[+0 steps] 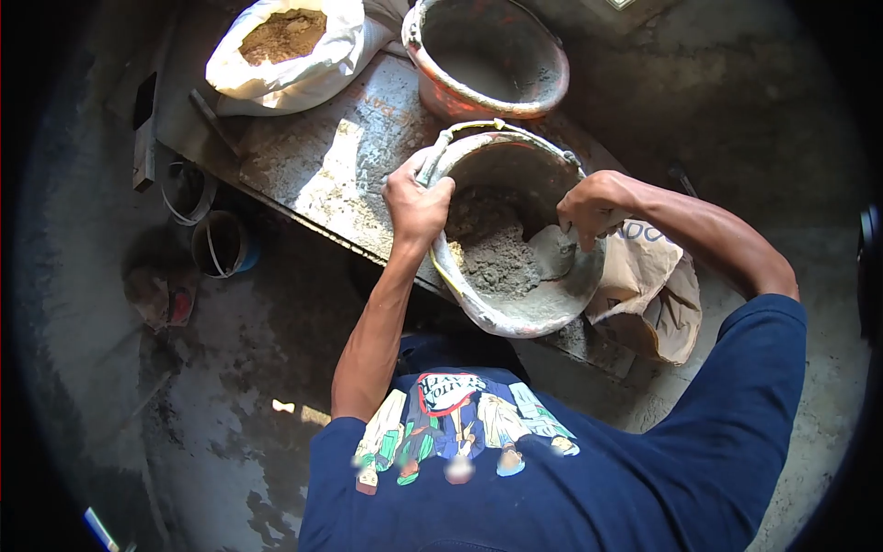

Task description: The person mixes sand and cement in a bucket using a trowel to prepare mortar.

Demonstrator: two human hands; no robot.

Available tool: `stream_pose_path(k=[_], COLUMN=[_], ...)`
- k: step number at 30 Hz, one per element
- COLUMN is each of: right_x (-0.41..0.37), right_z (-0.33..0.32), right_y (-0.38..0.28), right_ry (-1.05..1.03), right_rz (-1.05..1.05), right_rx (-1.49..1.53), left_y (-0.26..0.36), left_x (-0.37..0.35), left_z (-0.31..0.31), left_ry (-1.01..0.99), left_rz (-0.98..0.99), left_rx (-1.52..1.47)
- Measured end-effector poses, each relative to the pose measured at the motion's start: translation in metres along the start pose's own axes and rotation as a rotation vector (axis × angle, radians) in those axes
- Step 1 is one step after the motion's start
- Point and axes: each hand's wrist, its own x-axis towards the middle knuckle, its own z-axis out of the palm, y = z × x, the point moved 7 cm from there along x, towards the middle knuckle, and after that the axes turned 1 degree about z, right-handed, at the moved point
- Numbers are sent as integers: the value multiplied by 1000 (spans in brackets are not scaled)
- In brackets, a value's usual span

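Observation:
A bucket [487,322] with a cement-smeared rim stands tilted toward me at the edge of the board. Grey, crumbly mortar [501,262] lies inside it. My left hand [418,204] is closed round the left rim, beside the raised wire handle. Over the right side of the bucket, my right hand [590,210] is closed on a trowel; its handle is hidden by the fingers. The trowel's blade [552,253] rests against the mortar inside the bucket.
Behind the bucket is a larger reddish tub [441,92]. A white sack [354,46] of sand stands at the back left of the board [313,166]. A crumpled paper bag [658,285] lies right. Two small pails [221,244] [189,193] are on the floor at left.

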Motion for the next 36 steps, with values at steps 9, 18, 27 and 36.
stream_pose_path(k=[9,18,27,36], right_x=[23,8,9,25], right_z=[65,90,90,59], right_y=[-3,-46,-90,-124], right_ry=[-171,-320,-325,-611], right_rz=[-156,-205,-291,-433], right_rx=[631,1245,1797,2352], left_y=[-8,-6,2,-2], left_x=[4,4,2,4], left_z=[5,5,6,9], left_ry=[-84,-41,-79,-137], left_rz=[-46,-54,-78,-117], left_rx=[-41,-68,-36,-12])
